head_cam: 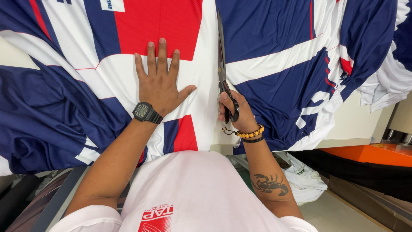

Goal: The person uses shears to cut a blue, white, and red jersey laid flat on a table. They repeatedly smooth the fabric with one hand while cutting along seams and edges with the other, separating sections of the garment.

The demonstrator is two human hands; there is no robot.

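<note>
A large printed fabric [266, 64] in navy, white and red lies spread over a white table. My left hand [159, 81] presses flat on a white part of it, fingers apart, with a black digital watch on the wrist. My right hand [234, 112] grips the black handles of long tailor's scissors [221, 56]. The blades point away from me along a white stripe, just right of my left hand. A beaded bracelet circles my right wrist.
The fabric hangs in folds over the table's right edge [356, 124] and bunches at the left. An orange surface [373, 152] sits lower right, with white cloth [304, 178] heaped on the floor below.
</note>
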